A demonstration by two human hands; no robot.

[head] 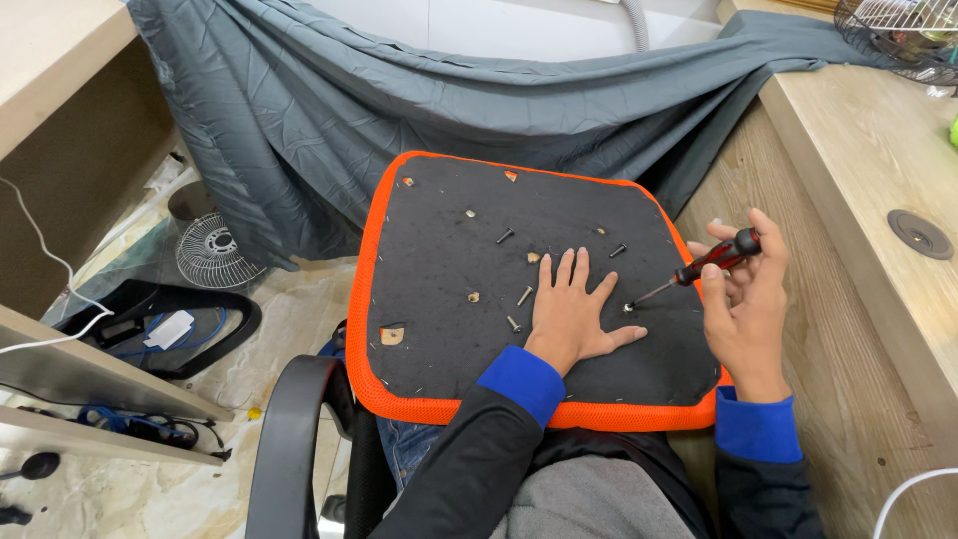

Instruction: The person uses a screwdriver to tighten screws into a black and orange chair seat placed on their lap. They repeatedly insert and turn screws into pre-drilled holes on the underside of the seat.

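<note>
Two hands (571, 317), one screwdriver (711, 263), one seat pad (449, 250), two fans (211, 251), five loose screws (505, 237)

Makeshift office or workroom under setup. Pale wooden desk (878, 140) with round cable grommet (919, 233) just right of the right hand (743, 309); grey dust sheet (449, 90) beyond it; fan guard (210, 250), cables (140, 424), plastic-covered floor (289, 309) far left.

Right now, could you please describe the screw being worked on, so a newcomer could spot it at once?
Find the black seat panel with the orange rim. The left hand lies flat on it. The screw stands just right of that hand's fingers; alone among the scattered screws, it meets the tip of the red-handled screwdriver held by the right hand.
</note>
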